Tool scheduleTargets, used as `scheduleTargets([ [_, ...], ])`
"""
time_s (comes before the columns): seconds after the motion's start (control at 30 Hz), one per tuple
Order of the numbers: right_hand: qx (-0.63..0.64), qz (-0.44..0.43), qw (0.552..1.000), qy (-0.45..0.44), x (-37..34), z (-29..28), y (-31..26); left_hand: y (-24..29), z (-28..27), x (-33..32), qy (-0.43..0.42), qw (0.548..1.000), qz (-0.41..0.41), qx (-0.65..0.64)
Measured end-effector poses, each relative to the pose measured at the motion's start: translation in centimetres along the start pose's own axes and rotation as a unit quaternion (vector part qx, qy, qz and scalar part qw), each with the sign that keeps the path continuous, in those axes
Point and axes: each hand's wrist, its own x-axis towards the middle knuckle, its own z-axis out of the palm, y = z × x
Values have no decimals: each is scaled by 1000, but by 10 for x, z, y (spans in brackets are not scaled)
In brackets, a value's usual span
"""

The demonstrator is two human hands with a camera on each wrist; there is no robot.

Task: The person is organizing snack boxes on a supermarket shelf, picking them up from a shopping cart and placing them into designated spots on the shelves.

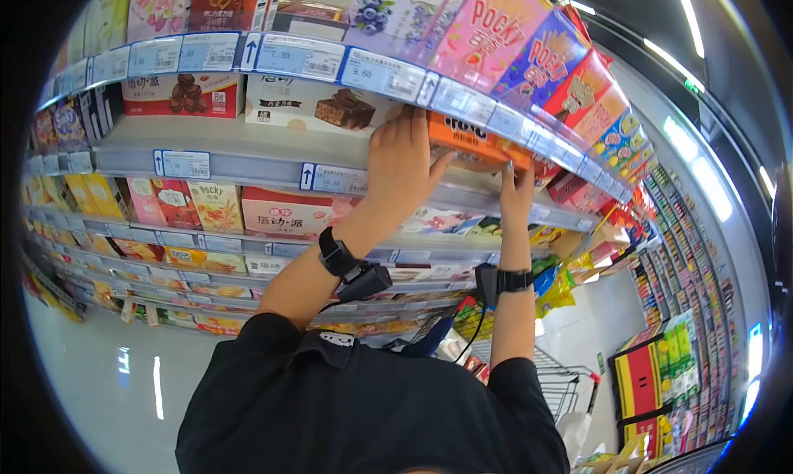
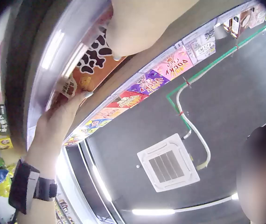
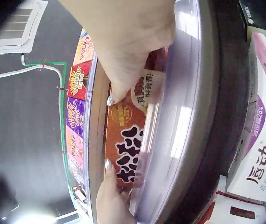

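Note:
An orange snack box with bold dark Chinese lettering sits on an upper shelf, below the row of Pocky boxes. My left hand holds its left end, thumb toward the front and fingers reaching along the side. At the other end my right hand grips it, thumb on the front face; its other fingers are largely hidden behind the box. The right wrist view shows the orange front of the box between both thumbs, behind a clear shelf lip. Left of my left hand stands a white chocolate-cake box.
Price-tag rails run along the shelf edges, one close above my hands. Pocky boxes line the shelf overhead. More boxed snacks fill the shelves below. A shopping cart stands by my right side.

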Motion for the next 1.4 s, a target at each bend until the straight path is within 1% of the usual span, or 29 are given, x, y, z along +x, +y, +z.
scheduleTargets([
  [0.03,1,27,1000,13,0,3,-4,1,0,-1,-21,1000,-9,11],
  [0.07,-26,42,998,25,5,4,3,0,1,-1,-18,999,10,26],
  [0.13,-78,72,993,48,17,8,22,2,0,-2,-39,999,11,36],
  [0.17,-75,73,992,70,22,14,30,2,0,-1,-48,998,12,42],
  [0.2,-73,74,990,92,25,21,36,1,1,-1,-36,997,23,56],
  [0.23,-72,75,988,112,21,26,23,0,2,-2,-24,997,32,70],
  [0.27,-111,89,983,117,17,26,7,-1,4,-4,-12,996,40,82],
  [0.37,-116,15,979,166,9,33,-7,-6,8,-9,-24,993,60,103],
  [0.4,-151,19,975,163,8,32,-4,-7,6,-10,-38,992,60,101],
  [0.47,-162,21,973,164,7,32,2,-8,3,-11,-64,992,58,94],
  [0.57,-160,15,972,174,7,34,3,-10,6,-14,-47,995,55,73],
  [0.67,-159,18,972,171,6,32,4,-12,2,-15,-26,994,95,55],
  [0.77,-144,24,972,183,4,33,-2,-15,1,-17,-36,992,112,46],
  [0.83,-125,18,970,208,3,35,-7,-16,4,-19,-36,991,113,60],
  [0.87,-86,30,977,193,1,35,-12,-16,6,-18,-35,991,110,68],
  [0.9,-85,14,978,192,1,35,-10,-16,7,-18,-35,991,107,76],
  [1.0,-105,-12,975,195,0,34,1,-11,7,-19,-72,988,80,110],
  [1.1,-70,-10,975,209,-3,37,-4,-11,9,-21,-52,986,95,126],
  [1.13,-85,0,972,220,-3,39,-10,-10,10,-21,-59,987,85,126],
  [1.23,-95,-37,961,257,-5,40,-11,-8,10,-20,-38,986,98,130],
  [1.37,-215,-31,951,220,-5,36,-9,-10,13,-18,-20,985,111,128],
  [1.4,-186,-57,958,211,-5,35,-11,-9,13,-18,-21,985,110,128],
])
